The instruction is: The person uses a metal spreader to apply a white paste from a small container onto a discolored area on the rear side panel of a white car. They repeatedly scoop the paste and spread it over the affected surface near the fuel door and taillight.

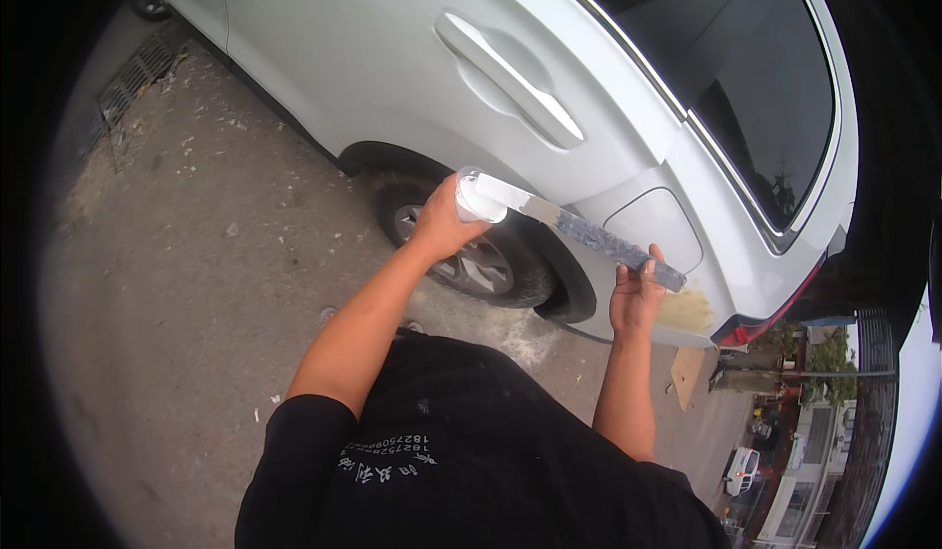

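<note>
My left hand (440, 223) is wrapped round a clear plastic cup (484, 209) with white material in it. A long flat stirring stick (581, 231), white at one end and coated with dried grey paint along the rest, reaches from the cup to my right hand (638, 299). The fingers of that hand pinch its grey end. The white end lies at the cup's mouth; how far inside it goes, I cannot tell. Behind my hands stands a silver-white car (324, 49). A yellowish, dull patch (689, 310) shows on its rear panel, close to my right hand.
The car's rear wheel (481, 264) sits just beyond the cup. Above the stick is the fuel flap (655, 227), and a door handle (510, 80) is higher up. A cardboard piece (685, 374) lies on the ground (186, 255). A white vehicle (743, 470) stands in the distance.
</note>
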The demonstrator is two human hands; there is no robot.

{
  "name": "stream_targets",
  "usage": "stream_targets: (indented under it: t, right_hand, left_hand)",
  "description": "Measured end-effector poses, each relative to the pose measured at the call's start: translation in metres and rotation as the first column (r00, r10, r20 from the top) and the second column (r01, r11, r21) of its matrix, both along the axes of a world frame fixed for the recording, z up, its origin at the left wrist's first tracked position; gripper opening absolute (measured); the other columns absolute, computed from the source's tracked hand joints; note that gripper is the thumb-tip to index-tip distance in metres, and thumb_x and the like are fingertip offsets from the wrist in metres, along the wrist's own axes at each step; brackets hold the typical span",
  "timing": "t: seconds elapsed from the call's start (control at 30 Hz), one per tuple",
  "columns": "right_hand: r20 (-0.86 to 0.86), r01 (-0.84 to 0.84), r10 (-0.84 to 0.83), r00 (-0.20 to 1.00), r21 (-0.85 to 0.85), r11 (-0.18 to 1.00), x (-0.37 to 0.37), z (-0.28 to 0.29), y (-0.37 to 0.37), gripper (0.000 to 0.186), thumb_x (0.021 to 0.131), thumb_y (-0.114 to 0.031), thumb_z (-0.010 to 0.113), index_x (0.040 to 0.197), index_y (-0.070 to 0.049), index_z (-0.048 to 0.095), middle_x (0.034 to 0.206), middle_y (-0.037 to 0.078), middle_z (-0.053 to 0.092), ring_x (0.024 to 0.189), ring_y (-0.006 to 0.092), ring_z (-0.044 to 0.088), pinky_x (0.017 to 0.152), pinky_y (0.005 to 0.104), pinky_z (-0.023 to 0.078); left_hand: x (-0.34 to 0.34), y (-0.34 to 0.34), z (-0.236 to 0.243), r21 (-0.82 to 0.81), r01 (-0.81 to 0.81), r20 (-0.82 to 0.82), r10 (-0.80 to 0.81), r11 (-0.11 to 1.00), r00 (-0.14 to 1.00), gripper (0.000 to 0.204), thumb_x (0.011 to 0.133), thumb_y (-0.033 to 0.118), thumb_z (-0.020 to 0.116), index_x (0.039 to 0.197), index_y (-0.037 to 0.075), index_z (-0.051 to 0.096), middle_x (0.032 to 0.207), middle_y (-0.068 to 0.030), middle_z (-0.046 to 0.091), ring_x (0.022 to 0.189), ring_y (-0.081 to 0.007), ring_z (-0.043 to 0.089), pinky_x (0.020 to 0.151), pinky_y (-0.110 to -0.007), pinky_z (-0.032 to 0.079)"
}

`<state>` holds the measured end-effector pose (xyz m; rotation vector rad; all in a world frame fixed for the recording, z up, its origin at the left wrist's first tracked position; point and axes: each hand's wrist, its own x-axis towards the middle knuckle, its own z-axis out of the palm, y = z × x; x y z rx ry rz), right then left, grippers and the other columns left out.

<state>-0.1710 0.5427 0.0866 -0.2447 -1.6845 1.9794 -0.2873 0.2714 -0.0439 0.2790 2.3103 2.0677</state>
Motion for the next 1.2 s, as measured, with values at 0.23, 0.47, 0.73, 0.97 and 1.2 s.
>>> stream_targets:
  t: [0.23, 0.47, 0.73, 0.97, 1.2]
  right_hand:
    - [0.073, -0.214, 0.202, 0.977, 0.23, 0.949, -0.035, 0.04, -0.023, 0.05, 0.09, -0.016, 0.065, 0.13, 0.005, 0.044, 0.105, 0.021, 0.064, 0.09, 0.0229, 0.064, 0.073, 0.0302, 0.055]
    - [0.149, -0.457, 0.432, 0.889, 0.326, 0.828, -0.07, 0.046, -0.027, 0.043, 0.091, -0.015, 0.065, 0.125, 0.005, 0.049, 0.101, 0.016, 0.067, 0.089, 0.0179, 0.062, 0.084, 0.0305, 0.049]
    - [0.118, -0.499, 0.486, 0.866, 0.141, 0.855, -0.095, 0.04, 0.015, 0.039, 0.091, -0.012, 0.062, 0.124, 0.005, 0.051, 0.093, 0.01, 0.064, 0.078, 0.0143, 0.062, 0.066, 0.0282, 0.053]
    - [-0.024, -0.44, 0.441, 0.897, 0.052, 0.897, -0.108, 0.055, 0.048, 0.037, 0.091, -0.009, 0.06, 0.124, 0.005, 0.051, 0.093, 0.009, 0.062, 0.077, 0.0147, 0.062, 0.064, 0.0279, 0.054]
    - [-0.105, -0.411, 0.425, 0.899, 0.134, 0.902, -0.106, 0.071, 0.058, 0.04, 0.091, -0.012, 0.061, 0.125, 0.006, 0.05, 0.092, 0.01, 0.063, 0.077, 0.0135, 0.061, 0.068, 0.027, 0.051]
  left_hand:
    - [0.011, -0.007, -0.001, -0.128, -0.042, -0.097, 0.029, 0.991, 0.995, 0.079, 0.064, 0.021, 0.078, 0.134, 0.007, 0.044, 0.129, -0.0167, 0.053, 0.122, -0.0353, 0.048, 0.102, -0.042, 0.04]
    - [0.035, 0.011, 0.007, -0.269, -0.119, -0.177, 0.072, 0.956, 0.982, 0.08, 0.064, 0.02, 0.081, 0.134, 0.009, 0.045, 0.13, -0.0158, 0.053, 0.121, -0.0346, 0.05, 0.101, -0.041, 0.041]
    - [0.049, 0.04, 0.017, -0.362, -0.246, -0.215, 0.177, 0.899, 0.961, 0.082, 0.062, 0.017, 0.082, 0.134, 0.008, 0.044, 0.128, -0.0159, 0.054, 0.12, -0.0334, 0.051, 0.102, -0.04, 0.041]
    - [0.046, 0.058, 0.047, -0.269, -0.354, -0.186, 0.312, 0.896, 0.932, 0.082, 0.062, 0.015, 0.078, 0.135, 0.006, 0.042, 0.127, -0.0166, 0.054, 0.12, -0.032, 0.052, 0.101, -0.038, 0.042]
    - [0.038, 0.071, 0.064, -0.227, -0.403, -0.117, 0.386, 0.887, 0.915, 0.079, 0.065, 0.018, 0.079, 0.133, 0.003, 0.041, 0.124, -0.0152, 0.057, 0.117, -0.0272, 0.055, 0.099, -0.037, 0.043]
